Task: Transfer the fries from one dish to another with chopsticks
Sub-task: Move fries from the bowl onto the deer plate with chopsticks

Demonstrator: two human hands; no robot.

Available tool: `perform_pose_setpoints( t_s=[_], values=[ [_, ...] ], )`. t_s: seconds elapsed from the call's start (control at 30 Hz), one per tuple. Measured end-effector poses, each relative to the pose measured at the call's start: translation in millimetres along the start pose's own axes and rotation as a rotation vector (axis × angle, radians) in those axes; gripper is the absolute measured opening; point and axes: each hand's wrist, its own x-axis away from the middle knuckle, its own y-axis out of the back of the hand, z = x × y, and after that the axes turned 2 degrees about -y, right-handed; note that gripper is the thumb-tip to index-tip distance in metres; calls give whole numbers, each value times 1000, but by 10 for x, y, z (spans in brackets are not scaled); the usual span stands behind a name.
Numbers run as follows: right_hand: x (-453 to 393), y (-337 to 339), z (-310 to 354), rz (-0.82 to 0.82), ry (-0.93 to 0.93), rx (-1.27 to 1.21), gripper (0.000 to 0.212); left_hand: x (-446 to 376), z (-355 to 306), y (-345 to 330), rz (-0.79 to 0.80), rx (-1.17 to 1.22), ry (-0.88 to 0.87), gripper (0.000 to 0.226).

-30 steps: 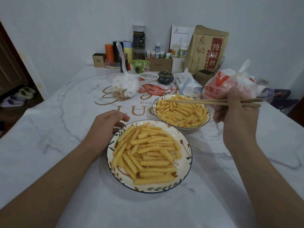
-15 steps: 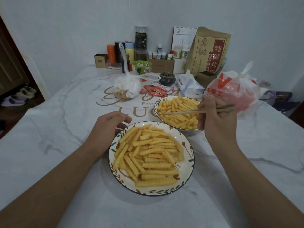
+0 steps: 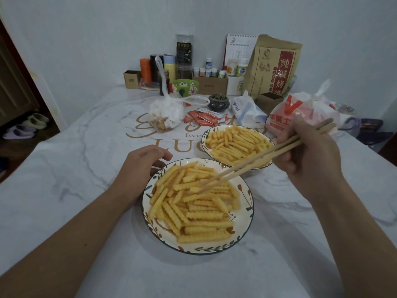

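The fries (image 3: 193, 203) fill our near plate (image 3: 247, 214), with more on the far plate (image 3: 206, 136) just behind; our right hand (image 3: 309, 160) pinches the chopsticks (image 3: 253, 164), tips down among the near fries, while our left hand (image 3: 139, 166) rests loosely curled against the near rim. A shallow pinch could let a ridged fry slip onto the table (image 3: 86, 168). The tabletop reads "LUC", partly hidden.

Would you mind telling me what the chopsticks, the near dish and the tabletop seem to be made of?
Chopsticks: probably bamboo or wood, pale tan and matte, without shine.
Near dish: likely glazed ceramic, a smooth cream surface with painted leaves and a dark rim.
Tabletop: marble-look, white with grey veins and gold lettering; real stone or a printed cover, I cannot tell.
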Motion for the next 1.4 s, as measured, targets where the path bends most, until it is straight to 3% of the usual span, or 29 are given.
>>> perform_pose_setpoints(
  t_s=[0.2,0.4,0.6,0.87,1.4],
  values=[
    [34,-3,-16,104,22,113,55,-2,-4,0,4,4,1,29],
    [-5,-21,-18,-100,58,-96,52,-4,-7,8,7,1,-13,29],
    [-71,-6,-277,-273,180,244,41,-10,15,15,12,5,0,30],
    [-6,-244,-417,-242,204,273,46,-17,32,23,14,-18,-8,31],
    [-165,-201,-460,-412,178,234,37,-8,8,13,17,1,9,31]
  ],
)
